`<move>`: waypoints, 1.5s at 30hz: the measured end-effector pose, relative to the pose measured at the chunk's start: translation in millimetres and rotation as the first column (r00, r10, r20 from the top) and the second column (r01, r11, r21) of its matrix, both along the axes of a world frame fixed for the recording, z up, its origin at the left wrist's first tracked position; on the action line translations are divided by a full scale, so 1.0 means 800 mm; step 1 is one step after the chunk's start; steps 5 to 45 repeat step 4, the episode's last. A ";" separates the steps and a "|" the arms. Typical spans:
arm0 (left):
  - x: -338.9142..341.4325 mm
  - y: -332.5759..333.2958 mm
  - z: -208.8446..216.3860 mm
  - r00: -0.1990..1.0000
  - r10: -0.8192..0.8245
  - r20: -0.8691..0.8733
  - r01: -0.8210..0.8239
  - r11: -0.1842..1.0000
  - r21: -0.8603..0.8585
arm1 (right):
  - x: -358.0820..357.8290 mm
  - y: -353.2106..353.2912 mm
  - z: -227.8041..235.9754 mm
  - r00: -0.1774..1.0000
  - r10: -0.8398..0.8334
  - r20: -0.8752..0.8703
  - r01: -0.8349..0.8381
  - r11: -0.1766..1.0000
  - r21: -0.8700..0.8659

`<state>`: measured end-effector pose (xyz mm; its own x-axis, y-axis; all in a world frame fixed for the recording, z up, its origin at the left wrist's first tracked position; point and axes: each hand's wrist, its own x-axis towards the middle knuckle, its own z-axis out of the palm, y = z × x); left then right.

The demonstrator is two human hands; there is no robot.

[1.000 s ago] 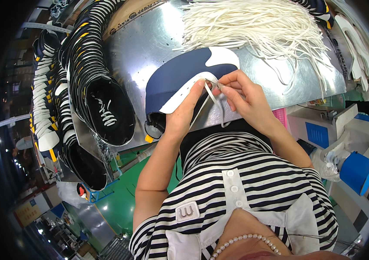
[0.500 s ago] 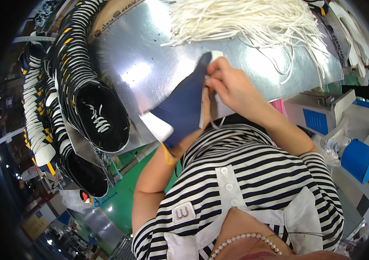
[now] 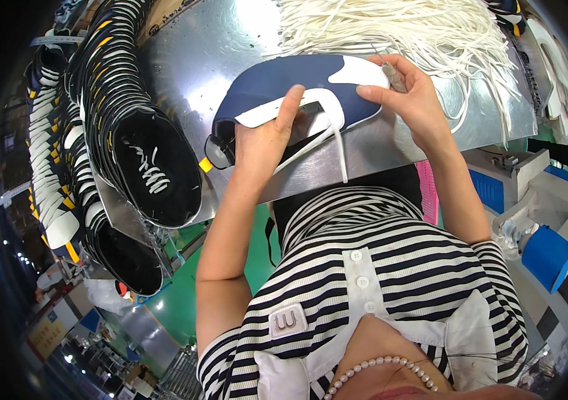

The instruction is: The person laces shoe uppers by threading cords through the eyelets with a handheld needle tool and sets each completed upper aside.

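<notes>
A navy and white shoe upper (image 3: 277, 79) is stretched sideways above the metal table's front part. My left hand (image 3: 264, 143) grips its side near the opening, thumb on the outside and fingers hidden within. At the upper's other end, my right hand (image 3: 414, 100) pinches the white-patched toe between thumb and fingers. Tucked in that same hand is a small awl-like tool (image 3: 394, 79) with a rough pale handle and a thin metal point. A white lace (image 3: 339, 153) hangs from the upper toward me. A yellow tab (image 3: 206, 164) shows at the heel end.
Loose white laces (image 3: 397, 30) lie heaped at the back of the metal table (image 3: 184, 73). Long nested rows of shoe uppers (image 3: 154, 167) run along the left. A grey and blue machine (image 3: 544, 213) stands at the right, beside a pink mesh piece (image 3: 427, 190).
The upper has been raised and turned from a slanting, folded pose to lengthwise across me. My left hand has come into view at its opening; my right hand has shifted right, to the toe.
</notes>
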<state>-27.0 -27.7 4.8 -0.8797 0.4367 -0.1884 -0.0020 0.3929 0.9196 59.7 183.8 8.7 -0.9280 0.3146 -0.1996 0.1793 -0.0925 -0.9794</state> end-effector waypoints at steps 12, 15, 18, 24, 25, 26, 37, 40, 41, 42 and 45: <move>-0.012 -0.016 0.001 0.938 -0.343 0.052 0.346 0.935 -0.083 | -0.022 0.017 -0.029 0.998 -0.048 0.039 0.055 0.979 -0.197; -0.012 -0.016 0.001 0.938 -0.343 0.052 0.346 0.935 -0.083 | -0.022 0.017 -0.029 0.998 -0.048 0.039 0.055 0.979 -0.197; -0.012 -0.016 0.001 0.938 -0.343 0.052 0.346 0.935 -0.083 | -0.022 0.017 -0.029 0.998 -0.048 0.039 0.055 0.979 -0.197; -0.012 -0.016 0.001 0.938 -0.343 0.052 0.346 0.935 -0.083 | -0.022 0.017 -0.029 0.998 -0.048 0.039 0.055 0.979 -0.197; -0.012 -0.016 0.001 0.938 -0.343 0.052 0.346 0.935 -0.083 | -0.022 0.017 -0.029 0.998 -0.048 0.039 0.055 0.979 -0.197; -0.012 -0.016 0.001 0.938 -0.343 0.052 0.346 0.935 -0.083 | -0.022 0.017 -0.029 0.998 -0.048 0.039 0.055 0.979 -0.197; -0.012 -0.016 0.001 0.938 -0.343 0.052 0.346 0.935 -0.083 | -0.022 0.017 -0.029 0.998 -0.048 0.039 0.055 0.979 -0.197; -0.012 -0.016 0.001 0.938 -0.343 0.052 0.346 0.935 -0.083 | -0.022 0.017 -0.029 0.998 -0.048 0.039 0.055 0.979 -0.197; -0.012 -0.016 0.001 0.938 -0.343 0.052 0.346 0.935 -0.083 | -0.022 0.017 -0.029 0.998 -0.048 0.039 0.055 0.979 -0.197; -0.012 -0.016 0.001 0.938 -0.343 0.052 0.346 0.935 -0.083 | -0.022 0.017 -0.029 0.998 -0.048 0.039 0.055 0.979 -0.197; -0.012 -0.016 0.001 0.938 -0.343 0.052 0.346 0.935 -0.083 | -0.022 0.017 -0.029 0.998 -0.048 0.039 0.055 0.979 -0.197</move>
